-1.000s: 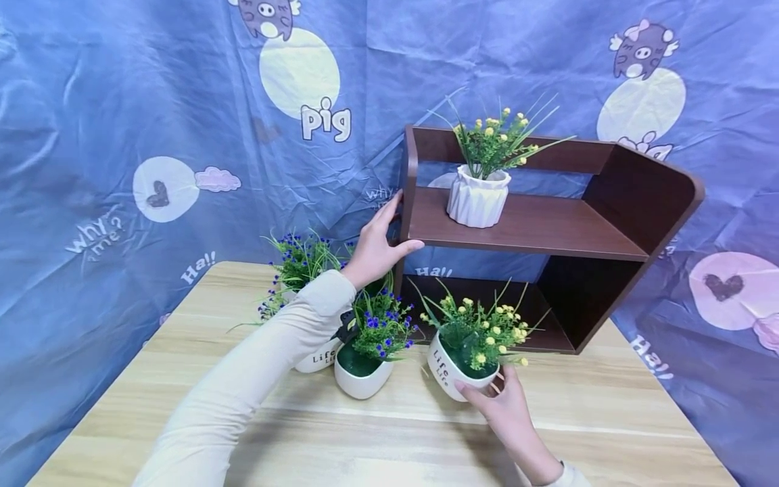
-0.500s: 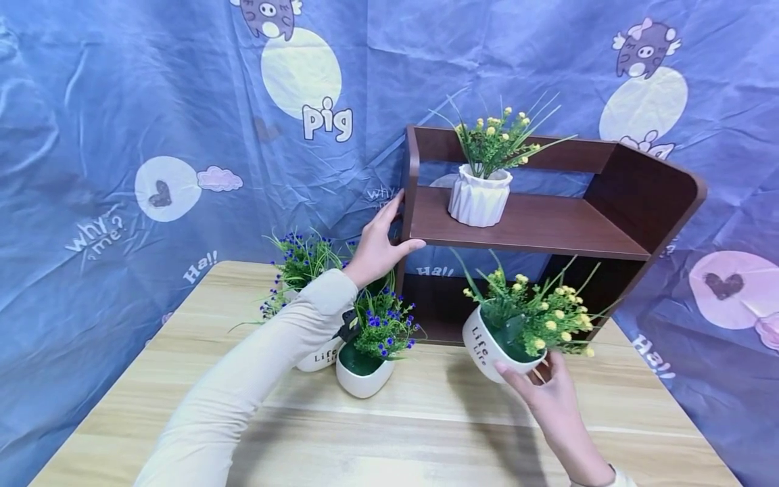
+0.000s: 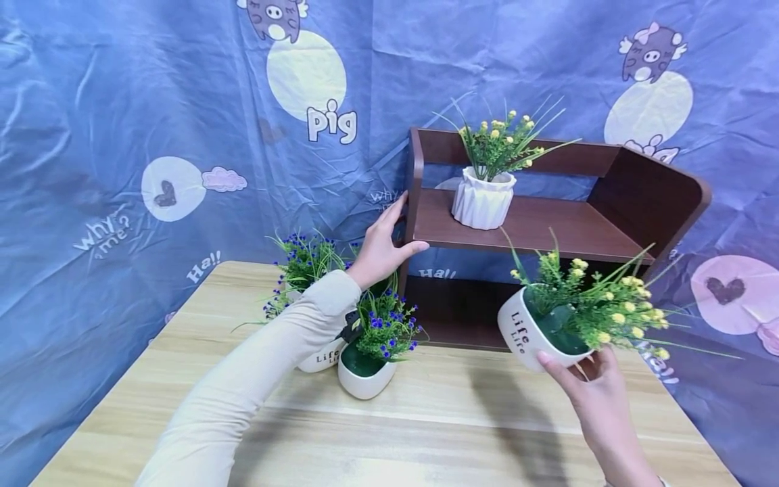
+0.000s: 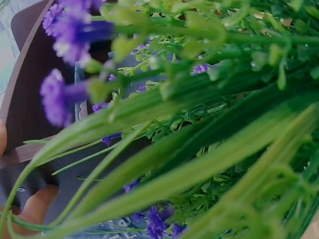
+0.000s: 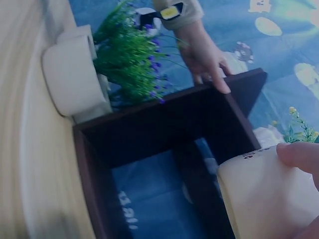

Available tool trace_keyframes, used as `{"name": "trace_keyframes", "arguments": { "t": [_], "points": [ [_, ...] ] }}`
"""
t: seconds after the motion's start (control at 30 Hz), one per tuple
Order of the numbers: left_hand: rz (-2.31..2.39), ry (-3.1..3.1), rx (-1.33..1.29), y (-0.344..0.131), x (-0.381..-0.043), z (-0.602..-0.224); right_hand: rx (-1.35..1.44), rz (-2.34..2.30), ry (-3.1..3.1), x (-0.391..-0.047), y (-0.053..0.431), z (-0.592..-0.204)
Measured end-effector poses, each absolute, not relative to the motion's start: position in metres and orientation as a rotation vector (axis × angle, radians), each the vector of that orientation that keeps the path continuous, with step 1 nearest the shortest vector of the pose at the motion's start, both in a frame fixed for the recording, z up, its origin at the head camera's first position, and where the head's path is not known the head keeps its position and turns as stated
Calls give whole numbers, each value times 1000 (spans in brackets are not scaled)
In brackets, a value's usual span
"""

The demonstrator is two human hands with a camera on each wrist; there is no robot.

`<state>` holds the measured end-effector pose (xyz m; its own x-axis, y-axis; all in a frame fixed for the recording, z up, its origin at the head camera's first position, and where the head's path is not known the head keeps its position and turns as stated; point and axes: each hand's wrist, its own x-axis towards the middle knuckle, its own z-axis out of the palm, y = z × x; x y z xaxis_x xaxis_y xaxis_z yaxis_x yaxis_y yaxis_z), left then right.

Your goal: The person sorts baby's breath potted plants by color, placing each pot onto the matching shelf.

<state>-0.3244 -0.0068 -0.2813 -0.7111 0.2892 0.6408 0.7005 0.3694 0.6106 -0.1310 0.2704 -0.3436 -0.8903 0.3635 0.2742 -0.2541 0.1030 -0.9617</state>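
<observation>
My right hand holds a white flowerpot marked "Life", between thumb and fingers. The pot is tilted, raised above the table before the shelf's lower right part, with yellow flowers and green leaves leaning right. In the right wrist view the thumb presses the white pot. My left hand grips the left side panel of a dark brown two-tier shelf, thumb across the front edge and fingers along the outside. On the upper tier stands a pleated white pot with yellow flowers.
Blue-flowered plants stand left of the shelf, one in a white pot in front, others partly behind my left sleeve. Purple flowers crowd the left wrist view. A blue printed cloth hangs behind the wooden table.
My right hand has lifted the yellow-flowered pot and carried it right and up, with its flowers leaning further right. The left hand has stayed on the shelf's side panel.
</observation>
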Motion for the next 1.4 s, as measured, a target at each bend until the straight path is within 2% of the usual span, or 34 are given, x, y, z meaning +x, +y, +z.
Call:
{"name": "trace_keyframes", "arguments": {
  "t": [0.4, 0.53, 0.9, 1.4],
  "points": [
    [-1312, -2201, -859, -6, -323, -281, -113, 1825, -1794, -129, 302, -310],
    [-1312, -2199, -861, -6, -323, -281, -29, 1878, -1714, -134, 307, -297],
    [-1301, -2208, -859, -7, -323, -282, 169, 1997, -1505, -160, 326, -262],
    [-1305, -2213, -853, -6, -325, -282, 20, 1916, -1524, -212, 333, -215]
  ]
}}
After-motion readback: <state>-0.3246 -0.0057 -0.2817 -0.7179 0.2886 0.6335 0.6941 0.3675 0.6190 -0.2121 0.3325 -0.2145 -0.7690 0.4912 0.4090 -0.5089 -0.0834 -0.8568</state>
